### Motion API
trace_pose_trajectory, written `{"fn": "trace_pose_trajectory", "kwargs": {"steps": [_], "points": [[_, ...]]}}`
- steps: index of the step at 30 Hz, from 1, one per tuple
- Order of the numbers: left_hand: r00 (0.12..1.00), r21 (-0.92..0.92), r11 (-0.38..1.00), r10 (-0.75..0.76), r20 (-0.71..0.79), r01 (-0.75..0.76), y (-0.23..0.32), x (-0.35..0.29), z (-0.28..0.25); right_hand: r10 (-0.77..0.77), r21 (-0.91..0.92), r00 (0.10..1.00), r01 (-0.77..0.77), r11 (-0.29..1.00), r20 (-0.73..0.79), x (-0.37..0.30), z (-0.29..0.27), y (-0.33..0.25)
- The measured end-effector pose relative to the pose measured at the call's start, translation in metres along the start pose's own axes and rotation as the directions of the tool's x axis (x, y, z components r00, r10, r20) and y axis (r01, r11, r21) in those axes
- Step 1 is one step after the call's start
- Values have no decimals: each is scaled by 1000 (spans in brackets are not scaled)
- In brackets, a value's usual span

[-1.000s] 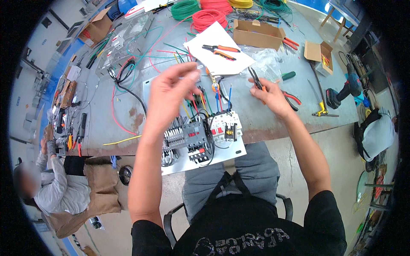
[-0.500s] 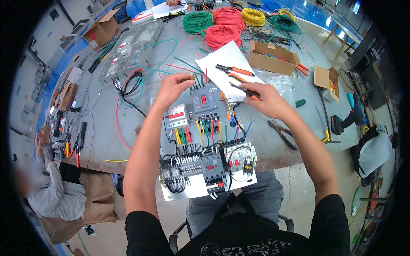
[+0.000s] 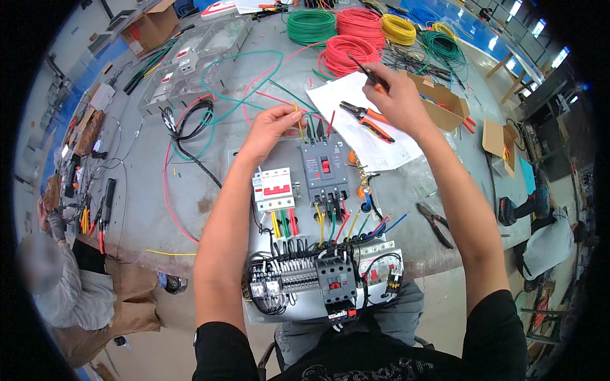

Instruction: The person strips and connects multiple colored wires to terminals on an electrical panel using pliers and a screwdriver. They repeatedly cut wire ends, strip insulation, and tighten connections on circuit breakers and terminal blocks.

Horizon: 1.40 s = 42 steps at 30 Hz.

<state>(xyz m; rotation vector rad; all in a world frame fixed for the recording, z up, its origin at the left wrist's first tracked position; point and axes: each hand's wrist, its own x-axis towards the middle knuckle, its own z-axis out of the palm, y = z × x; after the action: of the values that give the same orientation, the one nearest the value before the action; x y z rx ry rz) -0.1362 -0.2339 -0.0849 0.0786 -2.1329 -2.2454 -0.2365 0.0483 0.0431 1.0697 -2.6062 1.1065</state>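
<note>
My left hand [image 3: 274, 130] pinches a short yellow wire [image 3: 299, 120] at the top end of a grey circuit breaker [image 3: 325, 166]. Green and red wires stand up beside it. Farther out on the right, my right hand [image 3: 399, 98] grips a dark-jawed tool that looks like pliers [image 3: 367, 71], its handles black and orange; the fingers hide most of it. The breaker sits on a white mounting plate [image 3: 397, 295] overhanging the table edge. A smaller white breaker [image 3: 274, 189], a terminal strip [image 3: 298, 279] and a black contactor [image 3: 337, 282] share that plate.
Orange-handled wire strippers [image 3: 368, 120] lie on white paper [image 3: 330, 95]. Dark-handled pliers [image 3: 434, 223] and a cordless drill [image 3: 527, 203] lie right. Green [image 3: 311, 26] and red [image 3: 351, 54] wire coils and an open carton [image 3: 445, 108] stand behind. Another person [image 3: 76, 286] sits left.
My right hand has lifted the tool up and away, past the wire strippers. My left hand stays at the breaker's top with the yellow wire. The whole view has shifted a little.
</note>
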Motion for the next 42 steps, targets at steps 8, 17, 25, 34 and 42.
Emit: {"fn": "trace_pose_trajectory", "kwargs": {"steps": [8,17,25,34,42], "points": [[999,-247,969,-7,33,15,-19,12,5,-311,-177,900,375,910,306,26,75,36],[997,-268,963,20,78,2,-24,9,2,-395,-231,861,475,849,320,29,87,23],[998,-267,964,21,65,-3,-25,10,1,-473,-310,834,546,778,284,26,86,23],[997,-279,960,15,72,6,-24,10,2,-430,-301,847,518,801,313,27,86,19],[998,-278,960,12,69,8,-27,11,1,-421,-316,844,520,793,332,27,87,18]]}}
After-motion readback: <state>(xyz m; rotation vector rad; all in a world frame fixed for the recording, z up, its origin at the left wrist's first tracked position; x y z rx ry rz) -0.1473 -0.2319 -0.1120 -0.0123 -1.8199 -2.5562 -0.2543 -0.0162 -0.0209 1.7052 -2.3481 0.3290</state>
